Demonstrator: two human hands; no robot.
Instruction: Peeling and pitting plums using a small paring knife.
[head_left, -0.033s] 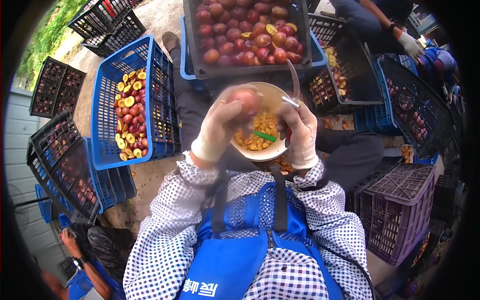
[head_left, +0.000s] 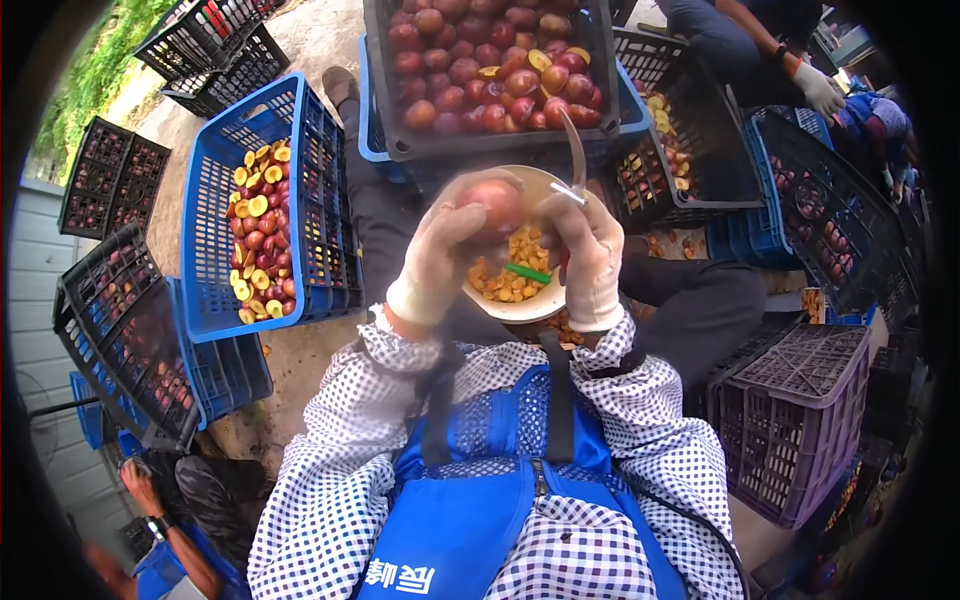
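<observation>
Above a pale bowl (head_left: pixel 540 184), the left hand (head_left: pixel 438 232) cups a red plum (head_left: pixel 493 205) just left of the right hand (head_left: pixel 590 248), whose grip holds a curved knife (head_left: pixel 575 148) pointing forward.

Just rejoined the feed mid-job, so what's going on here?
The pale-gloved left hand holds a round reddish plum, and the pale-gloved right hand grips a curved metal-bladed knife. Both hands are above a round cream bowl holding small yellow pieces. At left, a blue plastic crate holds red plums, some cut open.
</observation>
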